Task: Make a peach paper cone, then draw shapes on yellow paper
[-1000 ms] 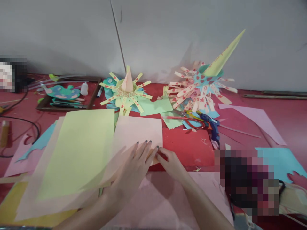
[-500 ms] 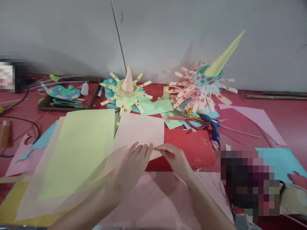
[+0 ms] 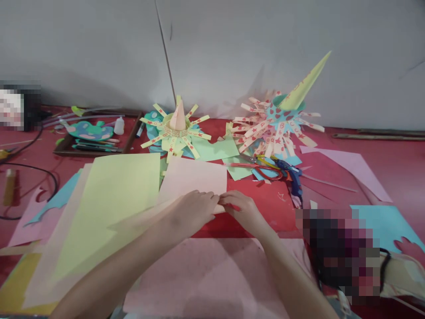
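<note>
A pale pink paper sheet [image 3: 195, 175] lies at the middle of the table, its near edge rolled up into a narrow tube. My left hand [image 3: 195, 212] wraps over the rolled part, fingers together and pointing right. The roll's tapering end sticks out to the left, over a yellow-green sheet [image 3: 116, 212]. At the roll's right end, my right hand [image 3: 242, 210] pinches the paper between thumb and fingers, touching the left fingertips. Both palms are hidden. A larger pink sheet [image 3: 215, 274] lies under my forearms.
Two fringed paper hats with cones, a small one [image 3: 178, 128] and a taller one [image 3: 282, 115], stand near the wall. Scissors [image 3: 270, 173] and a blue glue gun [image 3: 290, 173] lie right of centre. A tray [image 3: 89, 150] holds pens and a bottle. A person's blurred shape is at lower right.
The pink sheet's near edge is rolled up farther, and less of it lies flat. My left hand has turned over the roll, its fingers now pointing right. My right hand still pinches the right end.
</note>
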Available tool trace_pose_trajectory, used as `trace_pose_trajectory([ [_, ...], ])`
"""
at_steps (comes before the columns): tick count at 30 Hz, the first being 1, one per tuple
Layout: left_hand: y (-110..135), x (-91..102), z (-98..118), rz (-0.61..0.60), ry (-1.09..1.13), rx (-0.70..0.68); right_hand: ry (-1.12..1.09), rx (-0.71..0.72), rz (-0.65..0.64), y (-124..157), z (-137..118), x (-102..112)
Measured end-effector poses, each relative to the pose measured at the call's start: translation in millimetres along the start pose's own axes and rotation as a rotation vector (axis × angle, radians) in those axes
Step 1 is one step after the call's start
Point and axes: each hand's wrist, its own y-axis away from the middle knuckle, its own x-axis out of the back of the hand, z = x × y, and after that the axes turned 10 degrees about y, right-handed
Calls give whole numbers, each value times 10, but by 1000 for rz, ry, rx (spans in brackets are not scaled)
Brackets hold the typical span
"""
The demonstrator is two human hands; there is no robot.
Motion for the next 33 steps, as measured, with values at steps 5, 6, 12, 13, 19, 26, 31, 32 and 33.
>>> trace_pose_trajectory([
  [5,-107,-45,-13,46,17,31,-101,-76,-11,-27,92,-52],
  [6,-115,-57,-17,41,28,33,-116,-90,-17,-23,103,-61],
  [12,-128,-60,-69,-51,265,67,-114,-9,65,10,193,-136],
  [13,-130,-55,-80,-58,298,62,-103,20,86,14,212,-152],
  [19,-136,-45,-139,-157,521,153,-32,125,155,39,273,-229],
  [26,-147,-109,-155,-117,422,43,-45,120,133,30,235,-212],
  [31,-126,-123,-43,-1,155,89,-110,-105,71,8,253,-207],
  [32,-120,-142,-24,22,113,90,-108,-149,55,2,254,-206],
  [33,-116,-170,-11,51,74,82,-102,-185,42,-4,253,-203],
])
